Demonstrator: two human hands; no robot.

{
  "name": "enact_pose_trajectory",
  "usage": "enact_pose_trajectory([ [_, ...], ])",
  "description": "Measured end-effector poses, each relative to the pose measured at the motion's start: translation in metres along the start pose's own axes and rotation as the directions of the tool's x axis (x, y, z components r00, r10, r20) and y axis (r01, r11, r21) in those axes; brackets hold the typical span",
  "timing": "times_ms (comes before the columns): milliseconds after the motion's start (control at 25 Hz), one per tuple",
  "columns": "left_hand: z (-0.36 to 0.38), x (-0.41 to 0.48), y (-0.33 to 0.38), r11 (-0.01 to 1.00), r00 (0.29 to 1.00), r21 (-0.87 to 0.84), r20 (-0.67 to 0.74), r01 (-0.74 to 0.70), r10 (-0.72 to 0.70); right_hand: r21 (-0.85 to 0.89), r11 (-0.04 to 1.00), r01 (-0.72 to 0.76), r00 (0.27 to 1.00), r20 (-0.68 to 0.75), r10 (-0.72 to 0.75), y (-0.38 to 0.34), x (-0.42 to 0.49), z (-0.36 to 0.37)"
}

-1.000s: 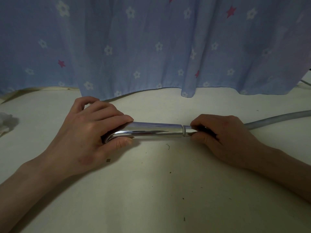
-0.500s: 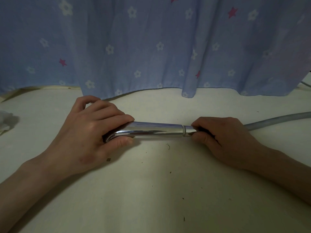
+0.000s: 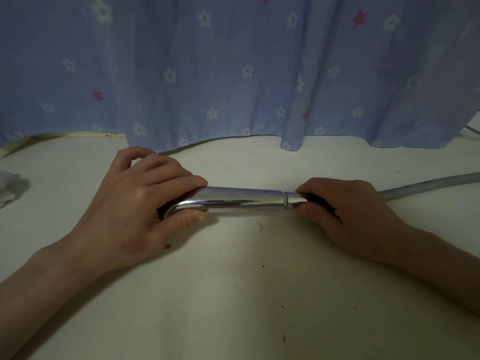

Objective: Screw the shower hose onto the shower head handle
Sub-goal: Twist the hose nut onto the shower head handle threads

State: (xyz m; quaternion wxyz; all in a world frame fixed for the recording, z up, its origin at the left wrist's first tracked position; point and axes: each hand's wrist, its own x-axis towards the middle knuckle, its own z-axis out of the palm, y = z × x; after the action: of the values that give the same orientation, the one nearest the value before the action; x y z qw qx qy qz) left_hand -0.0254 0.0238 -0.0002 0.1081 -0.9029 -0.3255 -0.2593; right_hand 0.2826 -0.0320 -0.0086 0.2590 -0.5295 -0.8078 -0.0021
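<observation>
- Left hand (image 3: 135, 203) fingers wrap the shiny silver shower head handle (image 3: 241, 201)
- Right hand (image 3: 345, 209) fingers pinch the grey shower hose (image 3: 428, 183) end, touching the handle

place: probably a home | cue: blue flower-and-star curtain (image 3: 233, 74) hanging over pale, speckled surface (image 3: 233, 294)

The chrome shower head handle (image 3: 241, 201) lies level, its left end wrapped under the left fingers (image 3: 166, 178). The grey shower hose (image 3: 426, 183) trails right; its nut, pinched between right fingertips (image 3: 306, 213), seems seated against the handle's end.
</observation>
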Motion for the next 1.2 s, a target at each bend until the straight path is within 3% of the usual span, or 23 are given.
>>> enact_pose_trajectory([
  [320, 0.0013, 0.0000, 0.0020, 1.000, 1.000, 0.018, -0.014, -0.011, 0.011, -0.041, 0.998, 0.050, 0.998, -0.022, -0.051, -0.0004, -0.0014, 0.0006],
  [480, 0.0016, -0.0003, 0.0021, 1.000, 1.000, 0.023, -0.009, -0.015, 0.016, 0.031, 0.999, -0.025, 1.000, 0.006, 0.025, -0.0002, 0.0004, 0.0023],
  [680, 0.0017, 0.0000, 0.0020, 1.000, 1.000, 0.019, -0.013, -0.011, 0.011, -0.052, 0.998, 0.043, 0.999, -0.009, -0.043, 0.0023, -0.0012, 0.0016],
  [920, 0.0023, -0.0002, 0.0029, 1.000, 1.000, 0.025, -0.019, -0.013, 0.013, 0.020, 1.000, -0.006, 1.000, -0.015, 0.007, 0.0010, 0.0004, 0.0019],
  [1200, 0.0016, -0.0001, 0.0049, 1.000, 1.000, -0.005, -0.015, 0.004, -0.004, -0.043, 0.996, 0.080, 0.996, -0.037, -0.081, -0.0002, -0.0019, -0.0013],
])
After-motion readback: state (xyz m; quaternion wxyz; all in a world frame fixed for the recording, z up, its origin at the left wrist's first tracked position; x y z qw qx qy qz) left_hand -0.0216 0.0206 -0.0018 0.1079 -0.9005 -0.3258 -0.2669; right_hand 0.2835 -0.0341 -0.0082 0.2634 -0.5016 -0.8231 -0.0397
